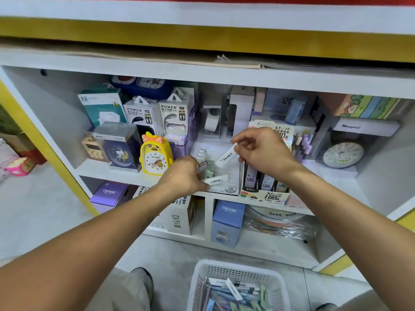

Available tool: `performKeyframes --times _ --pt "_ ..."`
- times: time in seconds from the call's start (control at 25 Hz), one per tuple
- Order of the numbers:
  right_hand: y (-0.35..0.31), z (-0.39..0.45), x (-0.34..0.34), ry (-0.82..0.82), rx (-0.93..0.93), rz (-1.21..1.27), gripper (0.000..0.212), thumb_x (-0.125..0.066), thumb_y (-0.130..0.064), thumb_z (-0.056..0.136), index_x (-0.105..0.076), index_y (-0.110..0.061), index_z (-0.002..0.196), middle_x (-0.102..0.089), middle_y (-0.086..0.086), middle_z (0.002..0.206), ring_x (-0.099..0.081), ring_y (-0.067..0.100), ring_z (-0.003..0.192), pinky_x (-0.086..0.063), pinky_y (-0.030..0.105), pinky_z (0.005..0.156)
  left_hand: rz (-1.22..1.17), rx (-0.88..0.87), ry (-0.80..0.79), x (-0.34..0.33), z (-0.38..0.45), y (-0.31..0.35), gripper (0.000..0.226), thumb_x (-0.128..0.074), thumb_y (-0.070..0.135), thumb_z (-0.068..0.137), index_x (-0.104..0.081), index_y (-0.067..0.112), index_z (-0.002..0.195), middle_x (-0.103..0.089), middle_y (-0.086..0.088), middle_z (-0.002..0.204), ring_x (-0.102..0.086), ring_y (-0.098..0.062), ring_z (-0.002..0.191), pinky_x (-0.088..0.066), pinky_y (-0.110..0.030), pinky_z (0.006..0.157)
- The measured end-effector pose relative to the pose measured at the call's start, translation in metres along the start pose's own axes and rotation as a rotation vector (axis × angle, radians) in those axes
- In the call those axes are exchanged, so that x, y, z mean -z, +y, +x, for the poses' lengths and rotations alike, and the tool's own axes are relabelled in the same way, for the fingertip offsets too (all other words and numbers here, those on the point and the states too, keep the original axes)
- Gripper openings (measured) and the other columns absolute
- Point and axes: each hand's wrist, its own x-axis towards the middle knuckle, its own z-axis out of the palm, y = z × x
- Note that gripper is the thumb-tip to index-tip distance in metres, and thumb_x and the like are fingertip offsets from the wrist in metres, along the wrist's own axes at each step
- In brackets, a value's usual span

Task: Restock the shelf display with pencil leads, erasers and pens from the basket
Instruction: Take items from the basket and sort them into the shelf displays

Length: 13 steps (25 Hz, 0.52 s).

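Erasers were the business at the centre of the frame: the right hand (pixel 261 151) pinched one white eraser (pixel 225 157) by its upper end, tilted, above the clear display tray (pixel 233 176) on the middle shelf (pixel 116 173). A second white eraser (pixel 215 180) lay in the tray near its front edge, just beside the left hand (pixel 183 176), whose fingers were curled round a small clear, tube-like thing (pixel 202 166) — what exactly it was could not be told. Small pale green pieces (pixel 210 172) sat in the tray between the two hands.

Just right of the tray stood a pencil lead display box (pixel 265 194) marked 0.7 and 100, with lead packs upright in it, partly hidden behind the right wrist. Further right, pens (pixel 303 145) stood in a holder.

Left of the tray stood a yellow duck alarm clock (pixel 155 154), with two power bank boxes (pixel 157 115) behind it in the upper middle of the frame.

At the bottom centre, on the floor, sat the white basket (pixel 202 286), still holding a heap of pens and small packs — one white eraser among them.
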Motion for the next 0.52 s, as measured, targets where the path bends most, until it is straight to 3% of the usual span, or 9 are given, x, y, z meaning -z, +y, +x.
performKeyframes --times 0.12,0.2,0.36,0.52 --pt "0.003 0.001 -0.001 -0.006 -0.023 0.036 0.011 -0.069 -0.01 0.091 -0.07 -0.021 0.095 -0.072 0.0 0.079 -0.073 0.008 0.063 -0.052 0.022 0.056 -0.002 0.012 0.0 0.0 0.0 0.007 0.024 -0.076 0.03 0.071 -0.065 0.009 0.076 -0.059 -0.004 0.067 -0.065 -0.028 0.072 -0.043 -0.026 0.051" --pt "0.004 0.003 0.0 0.012 -0.017 0.044 0.011 -0.068 -0.009 0.091 -0.069 -0.019 0.094 -0.073 0.002 0.077 -0.073 0.009 0.064 -0.059 0.032 0.062 -0.1 0.061 -0.049 0.007 -0.002 0.011 0.022 -0.074 0.024 0.072 -0.067 0.005 0.079 -0.066 -0.006 0.07 -0.066 -0.025 0.062 -0.049 -0.026 0.048" --pt "0.006 0.012 -0.004 0.15 0.079 -0.06 0.011 -0.066 -0.012 0.092 -0.066 -0.022 0.095 -0.071 -0.001 0.082 -0.072 0.013 0.072 -0.061 0.038 0.071 -0.366 0.146 -0.067 0.04 -0.008 0.015 0.01 -0.073 0.01 0.074 -0.068 0.002 0.075 -0.051 0.002 0.034 -0.042 -0.012 0.025 -0.027 -0.01 0.031" --pt "0.001 0.029 -0.032 0.163 0.195 -0.252 0.009 -0.058 -0.012 0.096 -0.061 -0.014 0.104 -0.067 0.006 0.086 -0.067 0.025 0.079 -0.058 0.044 0.072 -0.601 0.17 0.098 0.079 -0.009 -0.002 0.008 -0.072 0.006 0.079 -0.067 0.0 0.076 -0.05 0.002 0.034 -0.038 -0.01 0.026 -0.025 -0.011 0.033"
